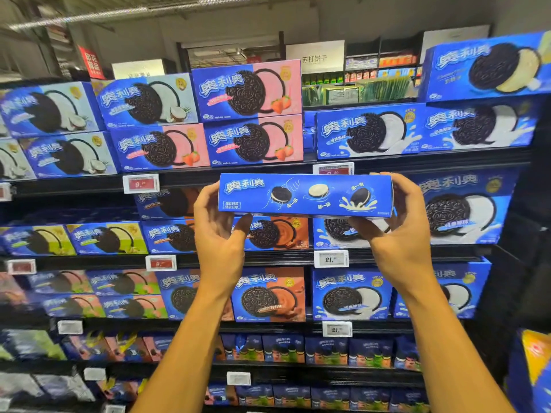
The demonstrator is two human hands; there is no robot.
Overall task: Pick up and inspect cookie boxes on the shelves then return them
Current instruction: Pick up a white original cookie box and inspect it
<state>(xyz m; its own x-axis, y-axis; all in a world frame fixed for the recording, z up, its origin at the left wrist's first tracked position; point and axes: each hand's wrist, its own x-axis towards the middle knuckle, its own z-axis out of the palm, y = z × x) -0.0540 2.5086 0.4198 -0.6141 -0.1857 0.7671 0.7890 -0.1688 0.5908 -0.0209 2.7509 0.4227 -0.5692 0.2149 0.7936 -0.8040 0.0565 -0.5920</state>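
I hold a blue cookie box (305, 194) level in front of the shelves, its long narrow side facing me with small cookie pictures on it. My left hand (219, 231) grips its left end, thumb under the bottom edge. My right hand (402, 222) grips the right end, fingers over the top and thumb beneath. Behind the box, the black shelf (268, 169) carries rows of the same brand's boxes.
Blue boxes with pink, coconut, orange and green panels fill the shelves from left to right. Price tags (140, 183) hang on the shelf edges. Smaller dark packs sit on the lower shelves (298, 371). A yellow and blue pack (533, 371) juts in at the lower right.
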